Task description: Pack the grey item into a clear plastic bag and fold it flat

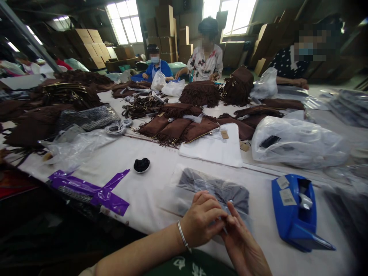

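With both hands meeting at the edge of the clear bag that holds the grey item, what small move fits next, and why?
Probably press the bag's near edge flat. The left hand and right hand pinch together at the near edge of the clear bag, the grey item already lies inside, and the blue tape dispenser stands beside it, untouched.

Both hands together over a bagged grey item.

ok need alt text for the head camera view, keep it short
Two bare hands, left hand and right hand, meet over a clear plastic bag holding a grey item on a white table, a blue tape dispenser to their right. Brown fringed bags lie beyond.
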Demonstrator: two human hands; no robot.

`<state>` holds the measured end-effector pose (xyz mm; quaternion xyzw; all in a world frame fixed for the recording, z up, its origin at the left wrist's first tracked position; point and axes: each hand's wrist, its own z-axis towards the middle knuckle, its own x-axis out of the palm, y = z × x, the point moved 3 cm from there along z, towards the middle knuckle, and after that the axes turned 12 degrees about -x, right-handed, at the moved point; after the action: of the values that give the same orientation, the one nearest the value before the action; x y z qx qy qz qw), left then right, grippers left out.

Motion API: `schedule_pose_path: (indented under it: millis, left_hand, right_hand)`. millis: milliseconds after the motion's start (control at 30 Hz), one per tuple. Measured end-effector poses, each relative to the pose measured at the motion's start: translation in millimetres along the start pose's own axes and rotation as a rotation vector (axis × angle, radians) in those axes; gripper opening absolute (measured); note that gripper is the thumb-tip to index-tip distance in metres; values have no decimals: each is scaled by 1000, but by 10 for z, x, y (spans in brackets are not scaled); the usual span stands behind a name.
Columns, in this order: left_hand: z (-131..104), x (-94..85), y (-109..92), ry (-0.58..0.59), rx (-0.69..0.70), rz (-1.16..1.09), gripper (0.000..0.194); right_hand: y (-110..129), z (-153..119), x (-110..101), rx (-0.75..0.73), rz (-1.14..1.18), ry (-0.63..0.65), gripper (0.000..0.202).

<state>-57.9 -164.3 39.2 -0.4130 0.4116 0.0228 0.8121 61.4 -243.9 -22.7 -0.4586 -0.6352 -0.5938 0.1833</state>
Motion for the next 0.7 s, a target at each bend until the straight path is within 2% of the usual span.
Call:
schedule_pose_path:
  millis: [300,400,467,533,600,700]
  left_hand:
    - [14,38,29,-116,126,171,12]
    - [32,-23,72,-145,180,185,8]
    - [28,-81,107,-126,254,209,9]
    - [10,-157,174,-79,315,232,12]
    - [-7,-269,319,-46,260,229,13]
    - [-60,-482,691,-38,-34,197,24]
  right_hand:
    - [-41,16,71,28,-13,-63,48]
    - [-133,43,39,75,-58,6,43]
    - [-206,54,4,110,-141,76,28]
    - [-256,58,-43,149,-264,125,28]
    - [-257,68,-88,182,-411,152,35]
    - [-161,156,-74,203,-653,232,36]
